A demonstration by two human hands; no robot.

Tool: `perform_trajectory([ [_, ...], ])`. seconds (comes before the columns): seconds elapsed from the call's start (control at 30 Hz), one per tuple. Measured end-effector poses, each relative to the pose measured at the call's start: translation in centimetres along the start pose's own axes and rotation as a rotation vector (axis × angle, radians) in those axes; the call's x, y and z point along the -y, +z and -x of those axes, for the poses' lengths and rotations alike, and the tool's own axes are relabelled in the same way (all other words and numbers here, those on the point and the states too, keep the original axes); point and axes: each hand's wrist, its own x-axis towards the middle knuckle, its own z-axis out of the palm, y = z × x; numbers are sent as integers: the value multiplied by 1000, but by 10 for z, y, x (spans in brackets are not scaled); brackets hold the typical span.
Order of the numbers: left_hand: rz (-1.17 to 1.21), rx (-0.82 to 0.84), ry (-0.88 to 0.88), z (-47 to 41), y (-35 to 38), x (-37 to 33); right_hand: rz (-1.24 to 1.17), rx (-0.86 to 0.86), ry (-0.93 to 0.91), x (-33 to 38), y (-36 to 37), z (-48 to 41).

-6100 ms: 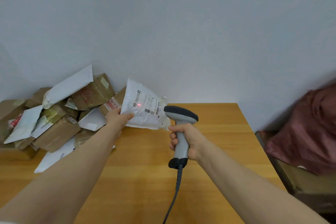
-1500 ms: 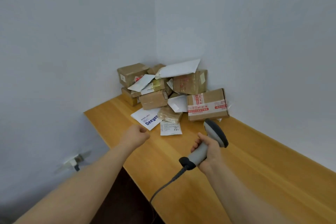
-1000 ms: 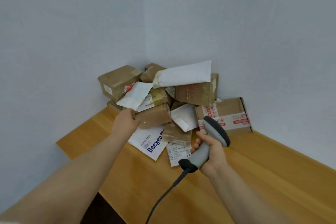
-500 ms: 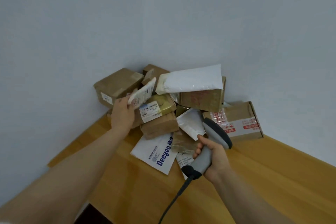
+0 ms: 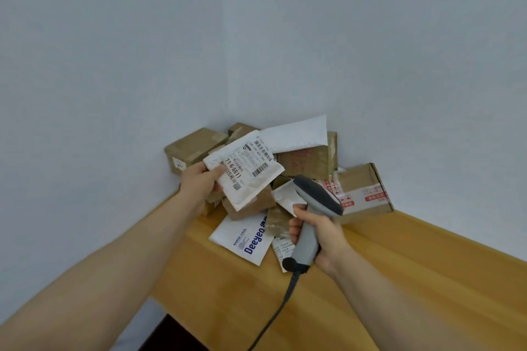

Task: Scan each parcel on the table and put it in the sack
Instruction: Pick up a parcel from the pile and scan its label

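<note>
Pale corner walls (image 5: 114,65), light wooden surface (image 5: 413,279) piled with parcels.
Left hand (image 5: 199,183) pinches a flat white labelled mailer (image 5: 248,172), raised over the heap of brown cardboard boxes and white envelopes (image 5: 309,161); right hand (image 5: 322,235) grips a grey corded barcode scanner (image 5: 316,196) just beside it.

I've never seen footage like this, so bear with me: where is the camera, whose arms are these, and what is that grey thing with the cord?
No machine here: a person wears one wide-angle camera on the head, so you look down along their own arms. The left hand grips a white mailer, its barcode label facing us. The right hand holds a grey barcode scanner, whose cable hangs toward us. On the wooden table, in the wall corner, lies a pile of brown boxes and flat bags, among them a Deeyeo mailer. No sack shows.
</note>
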Motion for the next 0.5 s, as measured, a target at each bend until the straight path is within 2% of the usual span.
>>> perform_trajectory([
  [0.27,85,122,-174,36,11,-9,70,-9,-75,10,-21,25],
  [0.5,-20,39,-101,45,16,2,247,127,-77,10,-12,46],
])
